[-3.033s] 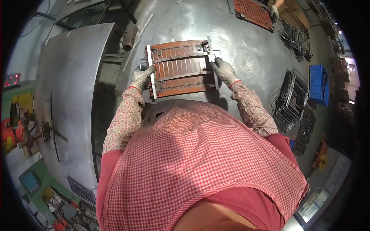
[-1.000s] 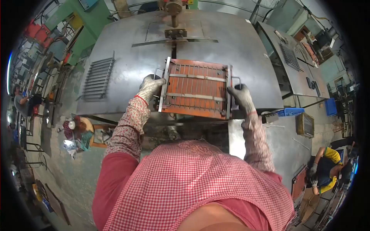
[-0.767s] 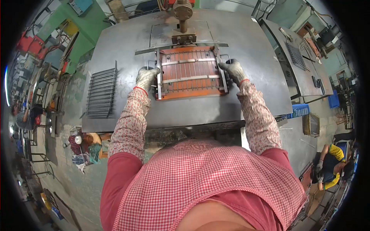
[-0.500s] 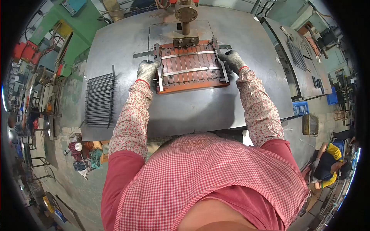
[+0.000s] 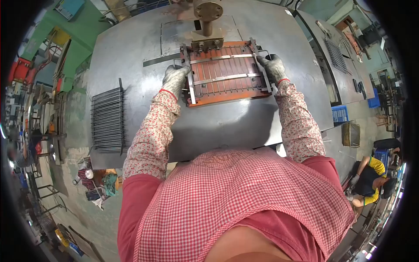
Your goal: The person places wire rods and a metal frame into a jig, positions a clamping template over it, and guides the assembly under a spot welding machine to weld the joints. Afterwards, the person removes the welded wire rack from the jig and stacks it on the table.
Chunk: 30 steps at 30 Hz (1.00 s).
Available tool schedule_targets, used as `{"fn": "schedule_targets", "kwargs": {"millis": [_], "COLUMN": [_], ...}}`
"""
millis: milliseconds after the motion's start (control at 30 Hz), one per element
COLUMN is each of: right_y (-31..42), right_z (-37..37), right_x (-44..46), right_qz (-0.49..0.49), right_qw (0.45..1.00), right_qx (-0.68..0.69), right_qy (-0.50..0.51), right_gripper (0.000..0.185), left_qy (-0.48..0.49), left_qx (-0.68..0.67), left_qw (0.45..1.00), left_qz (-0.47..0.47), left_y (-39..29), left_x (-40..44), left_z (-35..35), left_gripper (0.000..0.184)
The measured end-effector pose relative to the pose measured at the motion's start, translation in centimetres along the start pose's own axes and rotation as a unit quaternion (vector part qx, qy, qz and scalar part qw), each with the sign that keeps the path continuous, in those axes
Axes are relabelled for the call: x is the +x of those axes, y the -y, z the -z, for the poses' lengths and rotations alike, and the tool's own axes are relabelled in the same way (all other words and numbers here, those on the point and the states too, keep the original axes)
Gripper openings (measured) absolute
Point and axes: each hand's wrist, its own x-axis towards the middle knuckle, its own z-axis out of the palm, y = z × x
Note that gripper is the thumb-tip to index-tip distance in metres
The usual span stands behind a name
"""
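Note:
A reddish-brown jig board (image 5: 218,98) lies on the metal table, with thin wire rods (image 5: 224,70) side by side across it. Two flat metal strips (image 5: 227,77) cross over the rods, and metal bars flank the board. My gloved left hand (image 5: 176,77) is closed at the jig's left side, by a wire handle (image 5: 177,60). At the right side my gloved right hand (image 5: 274,70) is closed around the other handle (image 5: 264,53); its fingers are partly hidden. Above the jig's far edge sits a brass-coloured press head (image 5: 207,39), touching or apart I cannot tell.
A stack of dark wire racks (image 5: 107,120) lies on the table (image 5: 205,126) at the left. To the right stands another table (image 5: 345,83) with more wire racks. Blue crates (image 5: 339,114) are beyond the edge. A co-worker (image 5: 369,181) sits at far right.
The jig has slid to the right under the press head, with both my hands moving along with it. My view has turned slightly, shifting the rack stack leftward in the picture.

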Motion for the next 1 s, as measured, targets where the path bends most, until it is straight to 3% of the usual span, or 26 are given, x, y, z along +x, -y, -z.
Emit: {"fn": "schedule_targets", "kwargs": {"millis": [233, 300, 800, 833, 867, 900, 967, 1000], "right_y": [1.0, -0.1, -1.0, -0.9, 0.7, 1.0, 2.4, 3.5], "right_z": [0.7, 0.0, -0.9, -1.3, -1.7, -3.1, -5.4, -6.1], "right_x": [0.0, 0.6, 1.4, 1.3, 0.1, 0.2, -0.4, -1.1], "right_qz": [-0.052, -0.010, -0.018, -0.013, -0.027, 0.003, 0.014, 0.006], "right_qw": [0.997, 1.000, 0.999, 0.999, 0.998, 0.999, 0.998, 0.998], "right_qx": [0.043, -0.009, 0.007, 0.001, 0.028, 0.007, -0.027, -0.031], "right_qy": [0.023, -0.014, 0.030, 0.036, 0.050, 0.043, 0.052, 0.063], "right_gripper": [0.073, 0.065, 0.061, 0.062, 0.077, 0.066, 0.071, 0.076], "left_qy": [-0.013, -0.012, -0.011, 0.004, -0.005, -0.017, -0.030, -0.038], "left_qx": [0.026, 0.010, 0.047, 0.022, 0.019, 0.018, 0.006, 0.018], "left_qw": [1.000, 1.000, 0.999, 0.999, 1.000, 1.000, 0.999, 0.999], "left_qz": [0.006, 0.016, -0.019, -0.029, -0.013, 0.003, -0.027, -0.011], "left_y": [-1.8, -1.6, 0.7, 1.3, 2.0, 2.7, 4.2, 3.8], "left_x": [-0.9, -1.0, 1.3, 1.7, 2.0, 2.3, 2.8, 2.6], "left_z": [0.5, 0.3, 0.5, 1.2, 2.2, 3.6, 6.3, 7.4], "left_gripper": [0.042, 0.043, 0.048, 0.048, 0.048, 0.047, 0.041, 0.047]}}
